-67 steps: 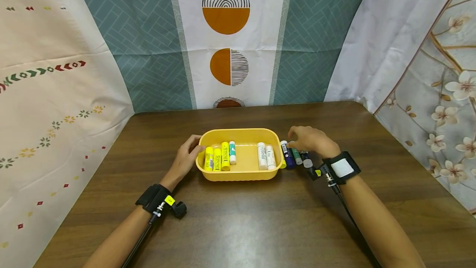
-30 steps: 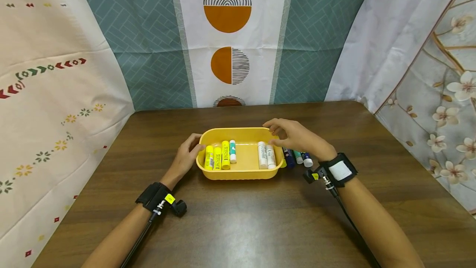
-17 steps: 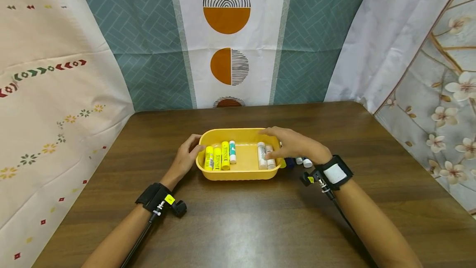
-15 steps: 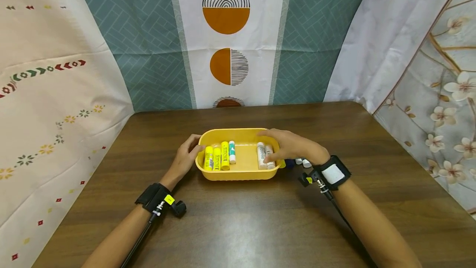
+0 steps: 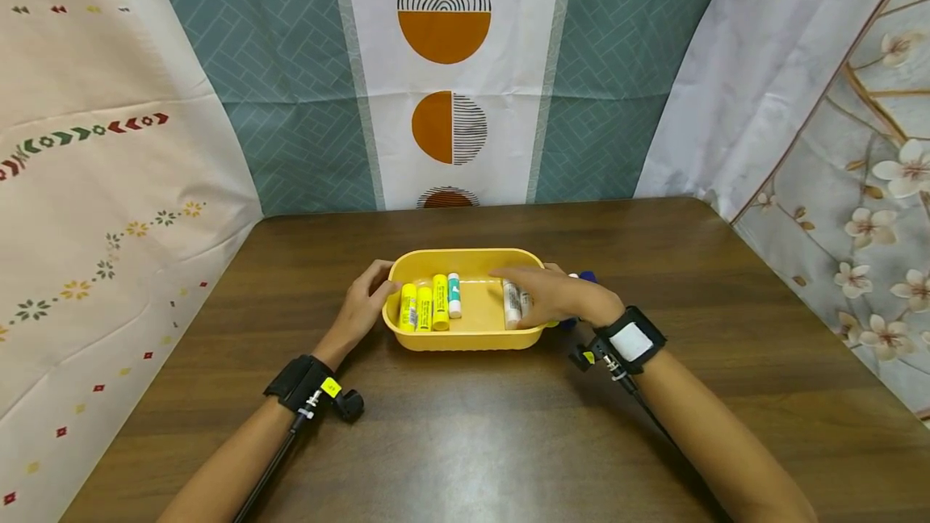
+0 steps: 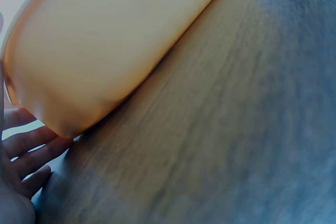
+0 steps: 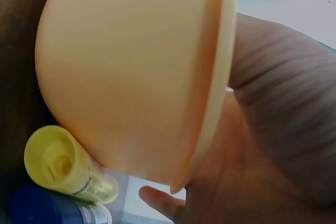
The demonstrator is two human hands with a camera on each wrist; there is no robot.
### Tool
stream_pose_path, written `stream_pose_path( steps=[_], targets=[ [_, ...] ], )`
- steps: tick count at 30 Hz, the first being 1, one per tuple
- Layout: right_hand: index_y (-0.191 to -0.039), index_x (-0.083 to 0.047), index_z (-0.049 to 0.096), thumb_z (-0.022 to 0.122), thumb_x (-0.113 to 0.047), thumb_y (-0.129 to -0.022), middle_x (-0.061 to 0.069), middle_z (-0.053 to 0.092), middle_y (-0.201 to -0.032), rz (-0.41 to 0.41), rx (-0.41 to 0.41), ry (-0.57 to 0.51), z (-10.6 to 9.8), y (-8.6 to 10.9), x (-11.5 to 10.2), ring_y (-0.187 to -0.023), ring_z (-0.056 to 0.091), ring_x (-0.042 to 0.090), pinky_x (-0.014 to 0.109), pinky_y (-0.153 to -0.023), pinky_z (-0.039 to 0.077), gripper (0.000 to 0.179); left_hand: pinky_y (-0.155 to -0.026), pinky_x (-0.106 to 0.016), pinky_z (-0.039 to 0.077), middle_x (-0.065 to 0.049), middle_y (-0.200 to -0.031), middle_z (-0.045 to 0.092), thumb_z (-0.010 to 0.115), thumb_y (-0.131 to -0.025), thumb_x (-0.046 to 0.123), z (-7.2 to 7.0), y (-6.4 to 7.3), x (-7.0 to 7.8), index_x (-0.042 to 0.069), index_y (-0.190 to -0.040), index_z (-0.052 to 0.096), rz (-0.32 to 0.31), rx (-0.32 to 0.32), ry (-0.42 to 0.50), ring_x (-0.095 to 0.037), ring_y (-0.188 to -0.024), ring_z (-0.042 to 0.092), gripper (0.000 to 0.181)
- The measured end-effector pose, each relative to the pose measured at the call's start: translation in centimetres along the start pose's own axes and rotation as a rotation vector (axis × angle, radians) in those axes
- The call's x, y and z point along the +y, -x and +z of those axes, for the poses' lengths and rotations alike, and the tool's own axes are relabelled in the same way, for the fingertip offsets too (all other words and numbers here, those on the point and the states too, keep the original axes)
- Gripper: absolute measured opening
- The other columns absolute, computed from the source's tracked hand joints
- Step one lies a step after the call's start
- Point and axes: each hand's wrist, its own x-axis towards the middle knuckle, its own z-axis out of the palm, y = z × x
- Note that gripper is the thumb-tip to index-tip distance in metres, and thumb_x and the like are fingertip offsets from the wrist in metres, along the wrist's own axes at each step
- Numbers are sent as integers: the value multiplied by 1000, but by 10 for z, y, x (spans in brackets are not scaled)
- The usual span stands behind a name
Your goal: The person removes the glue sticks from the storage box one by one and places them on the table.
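The right grip (image 5: pixel 555 293), fingers uncurled, spans the right rim of the yellow tray (image 5: pixel 465 343), opposite the left grip (image 5: pixel 359 301), whose relaxed fingers touch its left end. Steadying the tray seems in hand, probably calling next for an even hold; it sits towards the table's far edge, before patterned cloths (image 5: pixel 291 103)

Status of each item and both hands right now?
Yellow tray: upright on table.
Left hand: grips tray's left rim.
Right hand: over right rim, grip unclear.
Three yellow glue sticks: lying inside, left.
Teal-white stick: inside, beside them.
White sticks: inside, partly hidden.
Fourth yellow stick: outside, by right end.
Blue stick: outside, beside it.
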Motion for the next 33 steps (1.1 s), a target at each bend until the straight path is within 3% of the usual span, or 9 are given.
stream_pose_path(
  steps=[13,17,23,33],
  targets=[
    [-157,-19,35,82,-26,-86,11,35,-160,14,1,22,2,-6,-6,-149,27,30,63,-117,13,85,-109,-51,40,-24,-136,57,53,-103,9,-3,0,-2,-5,-136,52,13,1,28,-34,-124,54,36],
    [-156,-19,39,83,-27,-85,11,38,-157,15,12,15,3,-9,-4,-147,30,31,62,-117,15,84,-112,-52,38,-24,-138,55,53,-103,9,-3,0,-2,-5,-136,52,7,0,30,-36,-129,52,36],
    [-154,-19,43,84,-28,-84,12,39,-156,-9,25,11,1,-10,-1,-144,34,33,59,-113,24,82,-108,-49,41,-23,-135,57,53,-102,9,-3,-1,1,-4,-136,52,-5,-1,17,-33,-122,54,36],
    [-157,-20,37,85,-28,-82,13,36,-157,-20,48,-19,-6,0,4,-139,35,35,63,-110,30,89,-108,-50,42,-24,-134,58,53,-102,8,3,-1,3,-6,-135,52,9,2,27,-35,-121,56,35]
  ],
)
